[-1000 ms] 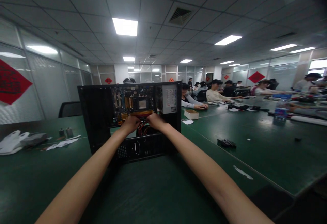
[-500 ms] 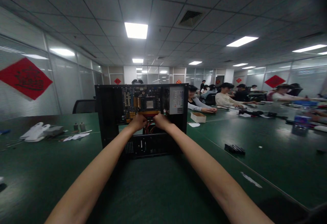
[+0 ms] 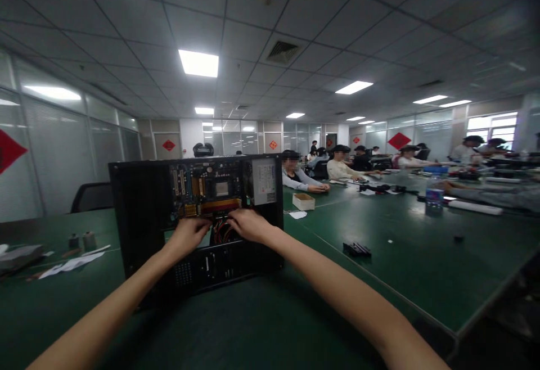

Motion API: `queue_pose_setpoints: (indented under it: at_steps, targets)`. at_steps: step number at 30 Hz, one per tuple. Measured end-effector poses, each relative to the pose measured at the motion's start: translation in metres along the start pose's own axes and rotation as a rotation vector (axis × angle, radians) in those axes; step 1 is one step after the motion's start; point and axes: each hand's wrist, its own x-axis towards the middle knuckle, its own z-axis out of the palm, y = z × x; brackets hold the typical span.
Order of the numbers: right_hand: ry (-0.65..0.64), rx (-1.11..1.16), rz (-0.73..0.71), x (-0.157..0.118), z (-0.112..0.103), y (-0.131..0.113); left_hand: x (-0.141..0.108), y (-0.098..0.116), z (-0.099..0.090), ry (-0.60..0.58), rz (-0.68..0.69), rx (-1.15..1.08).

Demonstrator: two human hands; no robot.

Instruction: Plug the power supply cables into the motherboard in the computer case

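Note:
An open black computer case (image 3: pixel 143 246) stands on the green table, its inside facing me. The motherboard (image 3: pixel 202 179) shows upright in it, with a red and yellow memory stick (image 3: pixel 219 206) along its lower part. My left hand (image 3: pixel 189 233) is just below the board's lower edge, fingers curled together; what they hold, if anything, is hidden. My right hand (image 3: pixel 246 224) is closed at the fingertips below the memory stick's right end, beside a bundle of coloured wires (image 3: pixel 223 230). The silver power supply (image 3: pixel 264 180) is at the case's upper right.
Right of the case are a small white box (image 3: pixel 304 201), a paper scrap (image 3: pixel 298 215) and a black part (image 3: pixel 357 249). Papers (image 3: pixel 71 264) and two small bottles (image 3: pixel 89 240) lie left. Several people sit farther along the table (image 3: pixel 405 280).
The view has turned right, so the case appears farther left and lower. Both hands have dropped slightly from the memory stick, and the right hand's fingers now point left.

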Motion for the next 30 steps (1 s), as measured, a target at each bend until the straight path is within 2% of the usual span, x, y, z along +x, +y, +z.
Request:
queue_pose_setpoints:
  at_steps: [3, 6, 9, 13, 18, 22, 25, 30]
  targets:
    - [-0.077, -0.132, -0.109, -0.047, 0.0, 0.011, -0.035, 0.019, -0.002, -0.024, -0.012, -0.025]
    - [-0.105, -0.311, -0.188, -0.082, -0.003, 0.028, -0.057, 0.041, 0.007, 0.019, -0.116, 0.108]
    - [-0.109, -0.433, -0.284, -0.092, -0.009, 0.041, -0.064, 0.058, 0.024, 0.099, -0.168, 0.261]
    - [-0.118, -0.459, -0.299, -0.083, -0.008, 0.042, -0.064, 0.066, 0.043, 0.215, -0.195, 0.288]
    - [-0.113, -0.424, -0.267, -0.068, 0.0, 0.026, -0.052, 0.047, 0.042, 0.227, -0.255, 0.254]
    - [-0.138, -0.419, -0.227, -0.055, 0.004, 0.006, -0.031, 0.023, 0.031, 0.176, -0.438, 0.101]
    - [-0.13, -0.403, -0.216, -0.048, 0.006, -0.011, -0.018, 0.007, 0.024, 0.179, -0.578, -0.039]
    - [-0.121, -0.385, -0.22, -0.038, 0.003, -0.052, -0.006, -0.024, 0.013, 0.184, -0.671, -0.088]
